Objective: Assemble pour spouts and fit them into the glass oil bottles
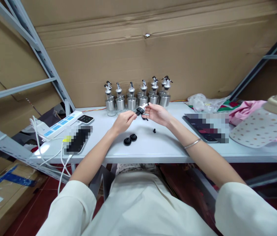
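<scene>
Above the middle of the white table, a silver pour spout (141, 109) with a black ribbed stopper is held between both hands. My left hand (125, 121) pinches its black stopper end. My right hand (156, 114) has its fingers closed round the silver tip at the other side. Two round black stoppers (130, 139) lie on the table below my left hand. A small black piece (154, 130) rests below my right hand. Behind the hands stand several glass and steel bottles (131, 102) with silver spouts on top.
At the left are a power strip (62, 125), a small black-topped device (85, 119) and a phone (78, 139) with white cables. A tablet (203, 128) lies at the right, beside a plastic bag (206, 103), pink cloth (245, 111) and a dotted item (258, 129). Cardboard (153, 59) stands behind.
</scene>
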`<action>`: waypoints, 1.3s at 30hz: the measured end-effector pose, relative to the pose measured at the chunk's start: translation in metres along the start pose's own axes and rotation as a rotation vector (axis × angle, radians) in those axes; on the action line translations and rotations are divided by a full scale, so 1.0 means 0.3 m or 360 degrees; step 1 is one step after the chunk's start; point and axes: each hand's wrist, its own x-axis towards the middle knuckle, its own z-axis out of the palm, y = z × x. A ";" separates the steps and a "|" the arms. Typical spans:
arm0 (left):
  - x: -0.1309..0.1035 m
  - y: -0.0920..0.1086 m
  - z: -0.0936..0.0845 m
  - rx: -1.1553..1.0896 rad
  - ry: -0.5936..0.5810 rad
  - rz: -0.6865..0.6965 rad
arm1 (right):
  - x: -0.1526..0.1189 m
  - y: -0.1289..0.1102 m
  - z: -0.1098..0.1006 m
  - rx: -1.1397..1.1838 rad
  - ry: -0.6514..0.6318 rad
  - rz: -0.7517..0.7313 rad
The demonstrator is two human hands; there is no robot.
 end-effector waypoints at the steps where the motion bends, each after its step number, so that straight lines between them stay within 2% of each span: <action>1: 0.000 -0.001 0.000 -0.0001 0.0004 -0.0002 | 0.000 0.001 0.001 -0.0011 -0.0003 -0.0012; 20: -0.003 -0.018 -0.006 0.0127 -0.0015 0.0020 | -0.012 -0.015 0.020 -0.0213 -0.0003 -0.0158; 32: -0.003 -0.034 -0.007 0.0192 -0.0066 0.0055 | -0.016 -0.015 0.017 -0.0214 -0.0013 -0.0131; 39: -0.001 -0.044 -0.012 0.0203 0.0013 0.0034 | -0.013 -0.002 0.028 -0.0173 -0.0002 -0.0166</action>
